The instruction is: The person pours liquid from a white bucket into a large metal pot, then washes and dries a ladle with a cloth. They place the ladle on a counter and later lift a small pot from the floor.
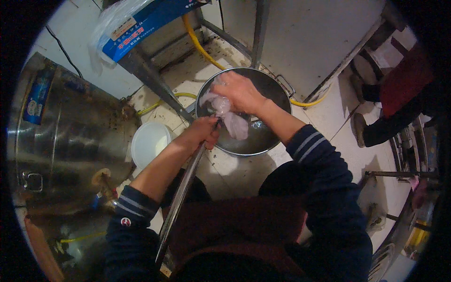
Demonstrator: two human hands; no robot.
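Note:
A wide metal pot (243,149) with loop handles stands on the tiled floor before me. Over it, my left hand (208,132) grips the upper end of a long, shiny metal rod or handle (183,190) that slants down toward my body. A wet, pale, translucent cloth or plastic piece (236,127) hangs at that end, above the pot. My right hand (234,90) has its fingers closed on the upper part of this pale piece. What the rod's end looks like under it is hidden.
Left of the pot are a white plastic bucket (137,144) and a large stainless-steel vessel (77,130). Behind stands a metal-legged frame (259,35), with a yellow hose (199,44) on the floor. Another person's legs and shoes (375,130) are at the right.

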